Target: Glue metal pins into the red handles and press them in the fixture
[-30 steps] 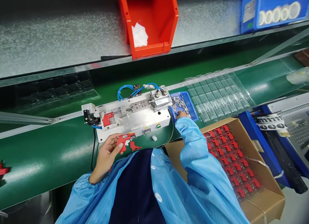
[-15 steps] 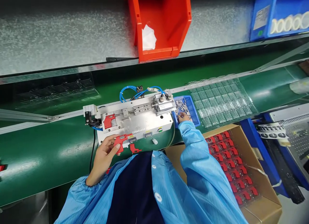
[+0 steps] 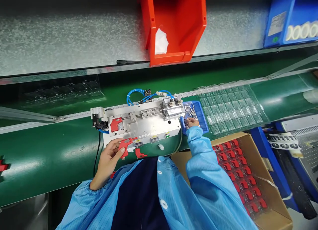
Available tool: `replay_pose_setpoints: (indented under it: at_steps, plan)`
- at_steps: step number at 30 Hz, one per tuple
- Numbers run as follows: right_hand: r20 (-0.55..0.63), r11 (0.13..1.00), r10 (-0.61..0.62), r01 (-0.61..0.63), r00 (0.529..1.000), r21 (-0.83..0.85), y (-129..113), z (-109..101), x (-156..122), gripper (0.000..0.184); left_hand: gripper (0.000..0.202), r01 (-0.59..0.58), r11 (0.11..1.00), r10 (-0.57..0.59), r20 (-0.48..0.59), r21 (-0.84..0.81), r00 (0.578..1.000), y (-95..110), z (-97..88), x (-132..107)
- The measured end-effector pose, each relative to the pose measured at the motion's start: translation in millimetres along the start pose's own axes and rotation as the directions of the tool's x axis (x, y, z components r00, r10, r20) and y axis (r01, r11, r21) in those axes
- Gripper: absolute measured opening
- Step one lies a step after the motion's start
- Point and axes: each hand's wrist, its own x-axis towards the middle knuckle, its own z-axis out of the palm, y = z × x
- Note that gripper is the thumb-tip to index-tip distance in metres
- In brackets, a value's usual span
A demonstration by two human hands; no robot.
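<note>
My left hand [image 3: 110, 157] grips a red plastic part [image 3: 125, 145] at the front edge of a metal press fixture [image 3: 146, 124]. A second red part [image 3: 116, 124] sits in the fixture's nest at its left end. Another red piece [image 3: 139, 154] lies loose just in front of the fixture. My right hand [image 3: 191, 121] reaches into a small blue tray [image 3: 201, 115] of little metal pins, fingers pinched among them; what they hold is too small to make out. Blue sleeves cover both arms.
A cardboard box [image 3: 265, 163] with rows of red parts stands at the right. A clear blister tray [image 3: 231, 107] lies on the green conveyor belt [image 3: 49, 157]. A red bin [image 3: 176, 24] and a blue bin [image 3: 290, 21] sit on the shelf above.
The view has shifted slightly, so everything sits further right. Both hands stay where they were: left on the red part, right in the pin tray.
</note>
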Motion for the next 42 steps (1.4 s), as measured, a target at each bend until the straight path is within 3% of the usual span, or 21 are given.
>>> replay_pose_setpoints:
  at_steps: [3,6,11,14,17,26,42]
  plan:
    - [0.008,0.995,-0.040,0.039,0.999,0.093,-11,-12,-17,0.031,0.054,0.000,1.000,0.000,0.017,-0.017,1.000,-2,1.9,0]
    - [0.080,0.961,-0.144,0.120,0.986,0.248,-26,-25,-57,0.038,0.052,-0.005,0.999,0.008,0.054,-0.043,0.999,-4,6.2,1]
    - [0.301,0.843,-0.408,0.228,0.862,0.488,-56,-26,-166,0.041,0.050,-0.035,0.996,0.046,0.138,-0.079,0.989,-6,14.9,3]
    - [0.403,0.824,-0.457,0.207,0.793,0.527,-69,-15,-223,0.037,0.048,-0.047,0.994,0.063,0.175,-0.094,0.983,-8,17.5,2]
    - [0.471,0.827,-0.441,0.142,0.764,0.543,-71,0,-257,0.033,0.047,-0.065,0.991,0.085,0.174,-0.120,0.981,-11,16.6,-2]
    - [0.490,0.841,-0.369,0.059,0.790,0.538,-66,30,-284,0.034,0.048,-0.084,0.981,0.106,0.124,-0.175,0.987,-24,2.6,-11]
    - [0.478,0.846,-0.399,0.114,0.782,0.521,-65,23,-288,0.031,0.046,-0.163,0.975,0.186,0.158,-0.151,0.970,-24,6.0,-19]
